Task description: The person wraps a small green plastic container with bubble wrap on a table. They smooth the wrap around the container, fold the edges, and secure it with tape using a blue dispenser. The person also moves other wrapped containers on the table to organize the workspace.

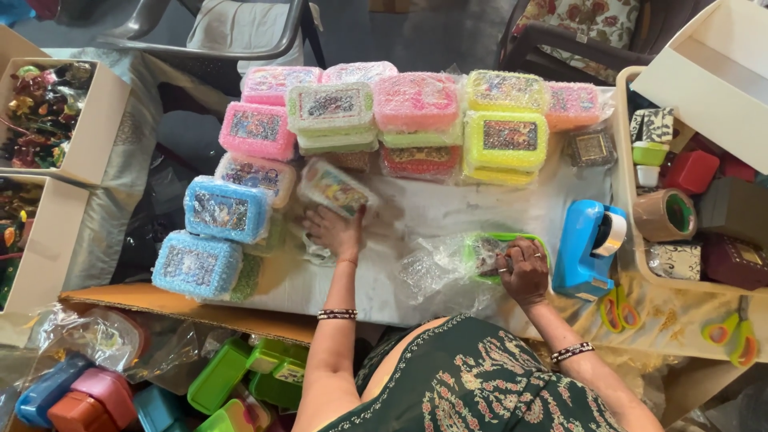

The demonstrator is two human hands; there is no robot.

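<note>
White sheeting covers the work table, which carries stacked, bubble-wrapped boxes in pink, blue, green and yellow. Left hand: fingers spread flat, touching the lower edge of a white wrapped box lying tilted directly above it. Right hand: fingers curled, pressing down on a green box that sits partly inside loose bubble wrap. The green box lies under the right hand, well apart from the left. Just beside the right hand stands a blue tape dispenser; orange-and-green scissors lie below it.
</note>
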